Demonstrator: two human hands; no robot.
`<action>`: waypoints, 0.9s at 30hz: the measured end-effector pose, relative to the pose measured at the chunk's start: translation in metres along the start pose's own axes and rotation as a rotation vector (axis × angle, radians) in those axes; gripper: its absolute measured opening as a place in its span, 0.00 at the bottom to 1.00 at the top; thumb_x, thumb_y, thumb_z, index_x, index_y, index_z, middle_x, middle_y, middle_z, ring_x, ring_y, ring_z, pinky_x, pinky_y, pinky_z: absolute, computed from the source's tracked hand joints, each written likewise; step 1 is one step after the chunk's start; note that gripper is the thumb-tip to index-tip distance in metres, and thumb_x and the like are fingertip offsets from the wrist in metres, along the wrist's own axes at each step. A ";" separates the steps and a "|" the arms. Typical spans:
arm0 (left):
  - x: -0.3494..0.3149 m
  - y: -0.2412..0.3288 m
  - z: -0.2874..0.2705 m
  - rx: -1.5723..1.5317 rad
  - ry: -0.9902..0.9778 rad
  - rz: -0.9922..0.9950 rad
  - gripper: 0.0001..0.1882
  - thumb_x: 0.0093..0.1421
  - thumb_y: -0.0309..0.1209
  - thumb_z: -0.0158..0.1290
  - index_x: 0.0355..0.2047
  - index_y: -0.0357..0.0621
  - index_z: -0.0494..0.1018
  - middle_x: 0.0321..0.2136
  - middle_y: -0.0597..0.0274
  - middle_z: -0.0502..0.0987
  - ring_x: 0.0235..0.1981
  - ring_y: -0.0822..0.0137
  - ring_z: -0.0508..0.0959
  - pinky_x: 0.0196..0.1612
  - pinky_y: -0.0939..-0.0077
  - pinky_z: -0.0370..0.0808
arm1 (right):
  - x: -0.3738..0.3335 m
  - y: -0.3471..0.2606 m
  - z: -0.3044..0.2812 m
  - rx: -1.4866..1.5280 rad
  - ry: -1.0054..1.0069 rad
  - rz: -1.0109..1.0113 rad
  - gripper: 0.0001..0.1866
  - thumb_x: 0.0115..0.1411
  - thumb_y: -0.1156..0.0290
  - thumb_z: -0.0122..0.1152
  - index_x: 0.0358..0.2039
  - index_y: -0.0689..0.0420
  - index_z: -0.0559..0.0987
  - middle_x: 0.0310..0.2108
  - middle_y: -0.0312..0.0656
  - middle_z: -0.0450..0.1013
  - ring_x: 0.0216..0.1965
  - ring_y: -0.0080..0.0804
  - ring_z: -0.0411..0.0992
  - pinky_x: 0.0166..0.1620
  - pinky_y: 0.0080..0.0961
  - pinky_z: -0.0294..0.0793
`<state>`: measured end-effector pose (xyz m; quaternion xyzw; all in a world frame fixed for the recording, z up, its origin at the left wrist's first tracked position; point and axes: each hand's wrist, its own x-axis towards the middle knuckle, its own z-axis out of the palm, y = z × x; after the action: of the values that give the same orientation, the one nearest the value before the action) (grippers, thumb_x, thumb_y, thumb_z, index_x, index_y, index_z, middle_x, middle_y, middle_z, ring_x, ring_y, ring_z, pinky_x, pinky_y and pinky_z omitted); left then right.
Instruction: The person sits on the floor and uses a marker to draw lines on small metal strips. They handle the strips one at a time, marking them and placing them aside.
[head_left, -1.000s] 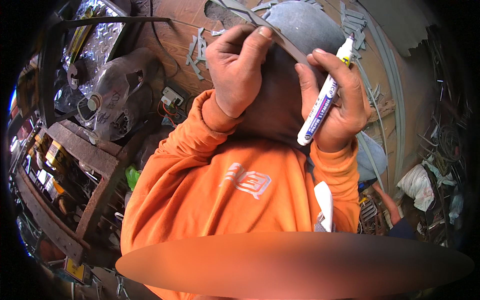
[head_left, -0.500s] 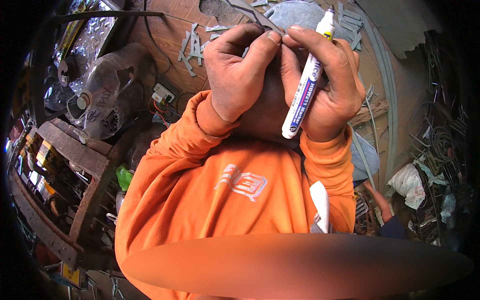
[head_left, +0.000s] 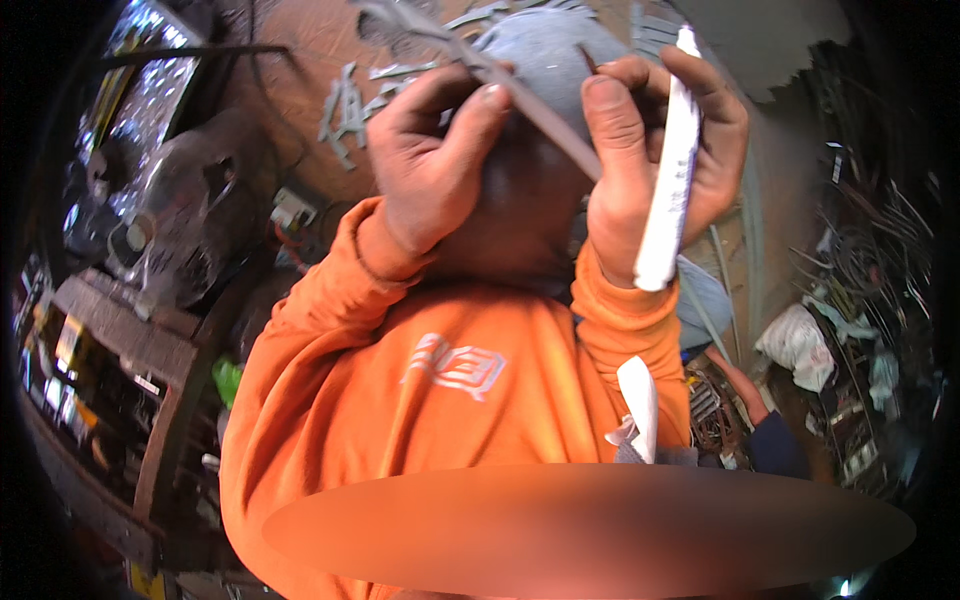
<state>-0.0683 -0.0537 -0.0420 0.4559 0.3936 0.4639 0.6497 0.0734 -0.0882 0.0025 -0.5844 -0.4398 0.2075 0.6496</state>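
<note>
My left hand [head_left: 428, 165] pinches a long, flat grey strip [head_left: 550, 125] between thumb and fingers. The strip slants from the upper left down toward my right hand [head_left: 622, 185], its lower end close to that hand's thumb. A white marker [head_left: 668, 190] lies across the right palm, tucked among the fingers. The right thumb and forefinger also pinch a thin, dark sliver [head_left: 586, 58], too blurred to name. Whether the right hand touches the strip, I cannot tell.
Short grey strips [head_left: 348, 115] lie scattered on the brown floor at the far left. A clear plastic jug [head_left: 190, 220] and a rusty metal frame [head_left: 125, 320] stand left. At right are a white bag [head_left: 797, 345] and tangled wire [head_left: 870, 265]. Another person's arm [head_left: 735, 385] shows lower right.
My hands have moved apart, the left one leftward and the right one rightward with the marker. More of the grey strip shows between them, and the dark sliver is now visible.
</note>
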 end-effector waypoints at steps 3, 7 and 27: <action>0.000 -0.002 0.002 0.039 0.005 0.020 0.11 0.66 0.23 0.59 0.46 0.27 0.79 0.38 0.59 0.83 0.39 0.76 0.78 0.44 0.82 0.73 | 0.014 -0.001 -0.020 0.470 0.084 0.218 0.20 0.62 0.82 0.68 0.53 0.60 0.73 0.39 0.42 0.80 0.33 0.25 0.74 0.36 0.23 0.72; -0.002 -0.006 0.000 -0.041 0.013 0.000 0.12 0.67 0.24 0.60 0.48 0.27 0.78 0.39 0.60 0.83 0.38 0.77 0.77 0.44 0.84 0.73 | 0.015 -0.004 -0.045 0.777 0.081 0.571 0.15 0.66 0.76 0.65 0.52 0.49 0.77 0.41 0.38 0.77 0.38 0.27 0.72 0.39 0.26 0.72; 0.000 -0.009 -0.005 0.077 0.025 0.057 0.10 0.64 0.25 0.63 0.41 0.28 0.79 0.32 0.64 0.81 0.33 0.78 0.75 0.39 0.84 0.71 | 0.014 0.015 -0.058 -0.741 -0.212 -0.488 0.21 0.47 0.89 0.69 0.42 0.57 0.80 0.26 0.41 0.72 0.27 0.40 0.72 0.32 0.36 0.73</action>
<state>-0.0709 -0.0541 -0.0520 0.4856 0.4062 0.4724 0.6132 0.1316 -0.1069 -0.0025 -0.6323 -0.6733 -0.0641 0.3778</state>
